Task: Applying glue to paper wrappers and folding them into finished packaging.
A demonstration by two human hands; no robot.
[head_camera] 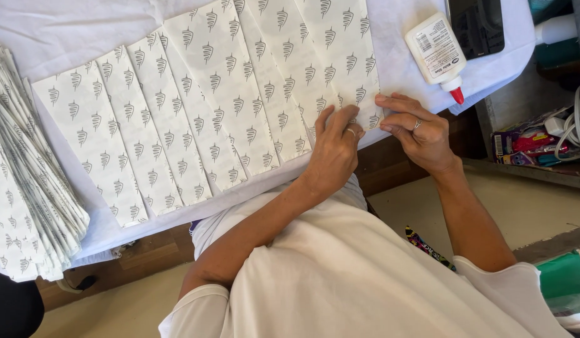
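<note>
White patterned paper sheets (196,106) lie overlapped in a row on the cloth-covered tabletop (65,25). Your left hand (332,147) rests flat, fingers extended, on the near end of the rightmost sheet (337,50), gripping nothing. Your right hand (418,131) pinches the near corner of that same sheet between thumb and fingers, just beside the left hand. A glue bottle (437,53) with a red tip lies on the tabletop near the right hand. A stack (27,181) of matching paper sits at the left edge, well apart.
</note>
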